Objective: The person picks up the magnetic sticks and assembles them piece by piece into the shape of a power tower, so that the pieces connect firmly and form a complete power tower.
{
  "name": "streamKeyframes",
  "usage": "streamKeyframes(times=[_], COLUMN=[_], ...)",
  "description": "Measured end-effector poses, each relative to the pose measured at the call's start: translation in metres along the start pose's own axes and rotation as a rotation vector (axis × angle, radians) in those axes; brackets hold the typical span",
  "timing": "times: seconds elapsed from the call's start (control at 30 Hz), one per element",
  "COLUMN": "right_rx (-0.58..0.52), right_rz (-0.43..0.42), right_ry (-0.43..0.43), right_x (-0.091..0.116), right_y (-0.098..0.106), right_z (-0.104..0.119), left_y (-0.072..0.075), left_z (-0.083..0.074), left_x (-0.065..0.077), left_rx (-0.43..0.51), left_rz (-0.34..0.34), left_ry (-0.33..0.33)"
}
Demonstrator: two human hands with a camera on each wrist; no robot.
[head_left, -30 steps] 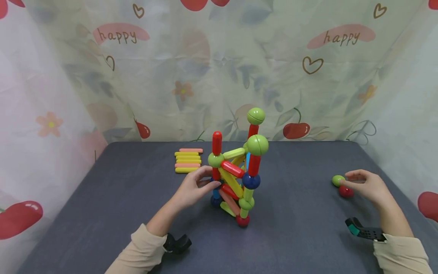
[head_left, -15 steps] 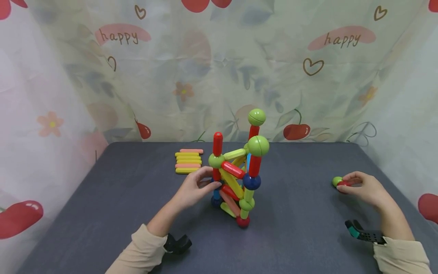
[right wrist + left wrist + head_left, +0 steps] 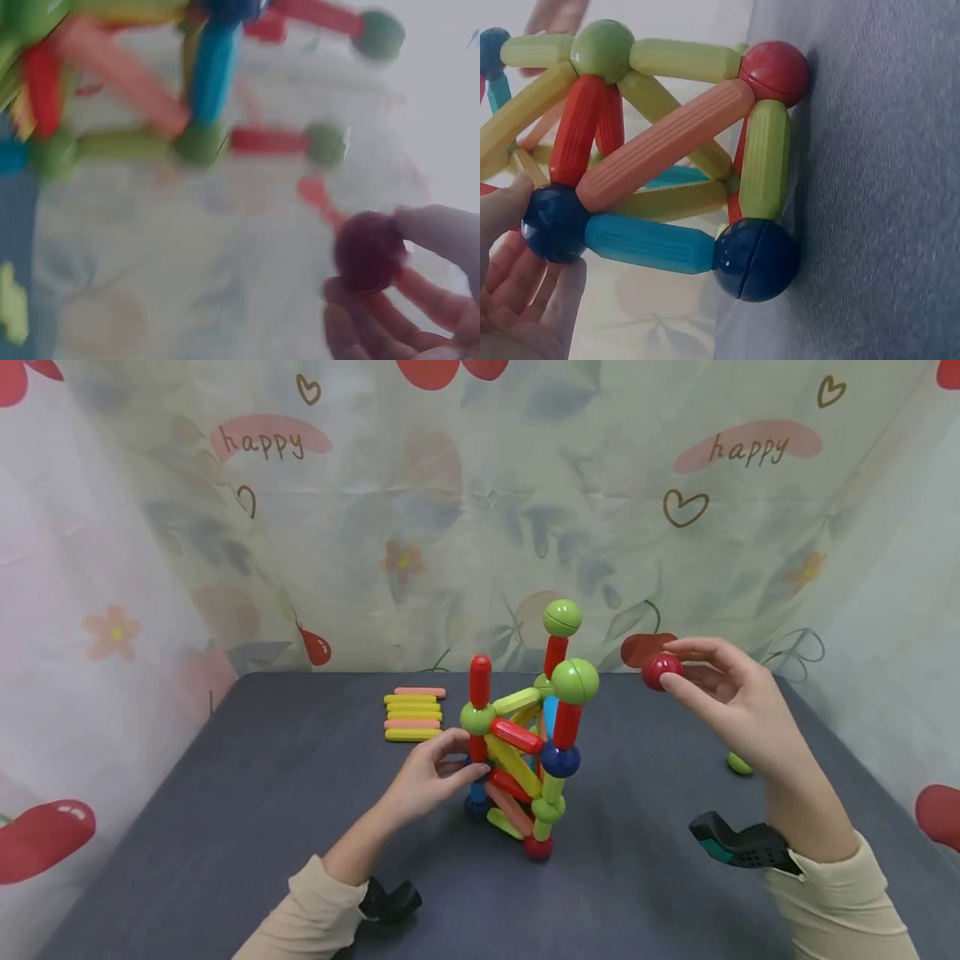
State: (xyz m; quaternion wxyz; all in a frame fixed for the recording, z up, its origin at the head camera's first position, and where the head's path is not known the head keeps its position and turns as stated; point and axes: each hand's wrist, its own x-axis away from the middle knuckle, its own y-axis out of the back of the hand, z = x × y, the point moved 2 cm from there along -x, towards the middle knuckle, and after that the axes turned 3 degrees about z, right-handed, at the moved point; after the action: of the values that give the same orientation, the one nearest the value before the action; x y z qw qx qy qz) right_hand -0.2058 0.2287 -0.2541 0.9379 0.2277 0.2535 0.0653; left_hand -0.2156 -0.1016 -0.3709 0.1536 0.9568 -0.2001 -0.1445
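Note:
A tower of coloured magnetic sticks and balls (image 3: pixel 512 764) stands upright on the dark table. My left hand (image 3: pixel 423 781) grips its left side, thumb and fingers around a navy ball (image 3: pixel 553 223) one level above the base. Above that hand, a red stick (image 3: pixel 480 681) points up with a bare top end. Two other upright red sticks carry green balls, a nearer ball (image 3: pixel 574 681) and a farther ball (image 3: pixel 562 617). To the right of the tower, my right hand (image 3: pixel 738 710) pinches a loose red ball (image 3: pixel 660 671) in the air, apart from the tower.
Several pink and yellow sticks (image 3: pixel 413 716) lie in a row behind my left hand. A green ball (image 3: pixel 738 764) rests at the right of the table (image 3: pixel 300 835), partly hidden by my right arm. A printed curtain (image 3: pixel 480 527) hangs behind.
My right hand has picked up the red ball from beside the green one and carried it up and leftward. The left hand keeps its hold; the tower has shifted very slightly.

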Motion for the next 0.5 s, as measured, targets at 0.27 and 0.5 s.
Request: streamKeyframes(times=[0.27, 0.5], right_rx=[-0.341, 0.024], right_rz=[-0.049, 0.018], right_ry=[0.317, 0.473], right_x=[-0.018, -0.027], right_y=[-0.023, -0.043], right_z=[0.061, 0.099], left_y=[-0.014, -0.026], left_z=[-0.007, -0.013], left_x=[0.006, 0.009], left_rx=[-0.059, -0.043], left_rz=[0.013, 0.028], left_ry=[-0.043, -0.035])
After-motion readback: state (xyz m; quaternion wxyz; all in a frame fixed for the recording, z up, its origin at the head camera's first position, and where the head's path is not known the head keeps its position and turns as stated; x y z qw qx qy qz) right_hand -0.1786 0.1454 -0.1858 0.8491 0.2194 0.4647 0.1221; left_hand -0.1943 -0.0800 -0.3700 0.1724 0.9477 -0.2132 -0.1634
